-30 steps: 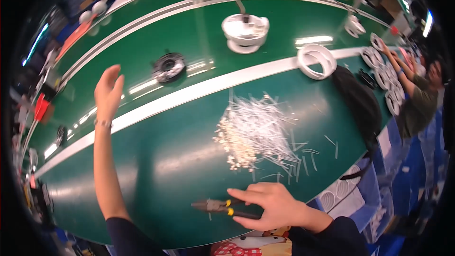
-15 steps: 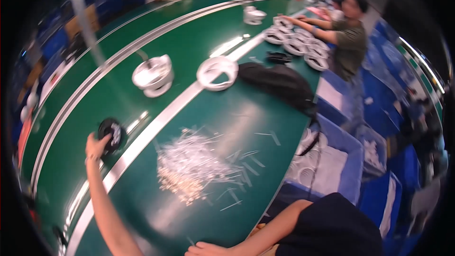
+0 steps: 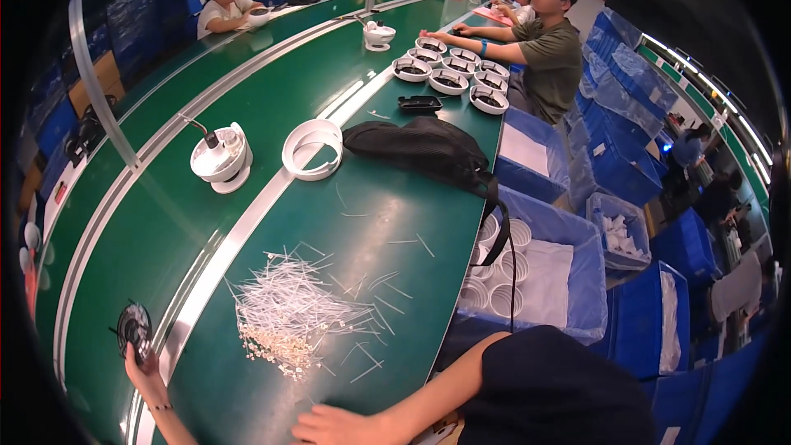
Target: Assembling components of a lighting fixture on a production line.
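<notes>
Head camera, as I look on: the person's left hand has thumb and fingers pinched on the near edge of a round black part, which stands just beyond that grip, over the green belt. Right of the grip, past the pale rail, lies a heap of white strips. Farther ahead of it sit a white housing and a white ring. Well right, the right hand lies palm down; I can't tell whether it holds anything.
</notes>
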A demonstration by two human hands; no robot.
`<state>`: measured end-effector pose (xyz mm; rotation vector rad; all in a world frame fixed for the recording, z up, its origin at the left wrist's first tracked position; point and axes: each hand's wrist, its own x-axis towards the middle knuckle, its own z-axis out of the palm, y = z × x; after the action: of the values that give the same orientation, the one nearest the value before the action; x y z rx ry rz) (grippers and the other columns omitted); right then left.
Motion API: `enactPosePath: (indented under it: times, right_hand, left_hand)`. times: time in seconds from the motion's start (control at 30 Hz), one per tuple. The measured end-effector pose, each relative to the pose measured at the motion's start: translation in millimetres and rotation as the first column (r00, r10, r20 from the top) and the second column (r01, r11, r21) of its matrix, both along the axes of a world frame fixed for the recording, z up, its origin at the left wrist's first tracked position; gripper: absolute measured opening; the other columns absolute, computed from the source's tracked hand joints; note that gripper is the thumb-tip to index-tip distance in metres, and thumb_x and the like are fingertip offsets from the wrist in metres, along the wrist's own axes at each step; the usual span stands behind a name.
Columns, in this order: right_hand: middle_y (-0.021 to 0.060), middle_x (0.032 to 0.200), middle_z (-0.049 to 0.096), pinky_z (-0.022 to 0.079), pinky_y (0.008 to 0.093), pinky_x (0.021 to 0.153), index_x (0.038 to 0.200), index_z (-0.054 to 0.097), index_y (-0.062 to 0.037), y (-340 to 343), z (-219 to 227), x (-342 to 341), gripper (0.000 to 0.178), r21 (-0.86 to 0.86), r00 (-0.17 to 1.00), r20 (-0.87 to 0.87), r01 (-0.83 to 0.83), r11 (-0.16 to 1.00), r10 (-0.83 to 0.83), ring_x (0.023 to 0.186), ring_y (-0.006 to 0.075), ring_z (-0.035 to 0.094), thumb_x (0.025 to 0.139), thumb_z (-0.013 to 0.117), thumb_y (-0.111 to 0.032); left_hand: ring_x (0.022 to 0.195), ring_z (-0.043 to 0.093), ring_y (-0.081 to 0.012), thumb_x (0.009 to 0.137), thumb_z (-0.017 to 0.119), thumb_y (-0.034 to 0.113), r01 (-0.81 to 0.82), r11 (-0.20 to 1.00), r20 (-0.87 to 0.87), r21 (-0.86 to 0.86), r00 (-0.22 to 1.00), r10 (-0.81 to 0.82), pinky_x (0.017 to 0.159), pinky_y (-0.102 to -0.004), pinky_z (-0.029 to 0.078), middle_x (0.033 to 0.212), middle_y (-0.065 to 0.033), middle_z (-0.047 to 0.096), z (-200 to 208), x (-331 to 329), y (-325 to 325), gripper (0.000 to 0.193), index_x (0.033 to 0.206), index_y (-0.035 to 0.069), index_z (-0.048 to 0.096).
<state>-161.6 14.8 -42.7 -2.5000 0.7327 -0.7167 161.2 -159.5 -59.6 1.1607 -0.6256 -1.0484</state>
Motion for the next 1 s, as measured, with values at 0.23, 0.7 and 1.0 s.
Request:
enactPosePath:
  times: [0.23,0.7,1.0]
  right_hand:
    - [0.0115,0.084,0.045,0.033,0.0384,0.067,0.085,0.048,-0.0061,-4,11,-18,0.045,0.021,0.985,0.013,-0.171,0.985,0.171,0.080,0.0269,0.044,0.054,0.061,-0.036]
    - [0.0151,0.103,0.051,0.037,0.0446,0.084,0.099,0.053,-0.0019,-133,50,-41,0.044,-0.344,0.973,0.232,0.090,0.935,-0.008,0.097,0.0315,0.047,0.061,0.066,-0.021]
    - [0.0157,0.089,0.058,0.038,0.0440,0.080,0.087,0.056,-0.0002,-319,2,-141,0.033,-0.439,0.536,-0.246,0.681,0.586,-0.808,0.088,0.0316,0.054,0.069,0.062,-0.028]
  left_hand:
    - [0.084,0.052,-0.0116,0.082,0.054,0.031,-0.034,0.999,0.065,0.025,0.997,0.032,0.061,-0.0251,0.043,0.099,-0.0023,0.054,-12,-24,72,0.028,0.101,0.012,0.047]
    - [0.089,0.055,-0.0172,0.084,0.051,0.025,-0.016,0.999,0.056,-0.035,0.998,0.018,0.066,-0.0269,0.047,0.105,-0.0084,0.053,-22,-19,98,0.033,0.109,0.005,0.045]
    - [0.095,0.053,-0.0193,0.085,0.050,0.022,-0.024,0.995,0.037,-0.094,0.999,0.028,0.076,-0.0296,0.046,0.109,-0.0108,0.050,-28,-2,139,0.035,0.112,0.000,0.044]
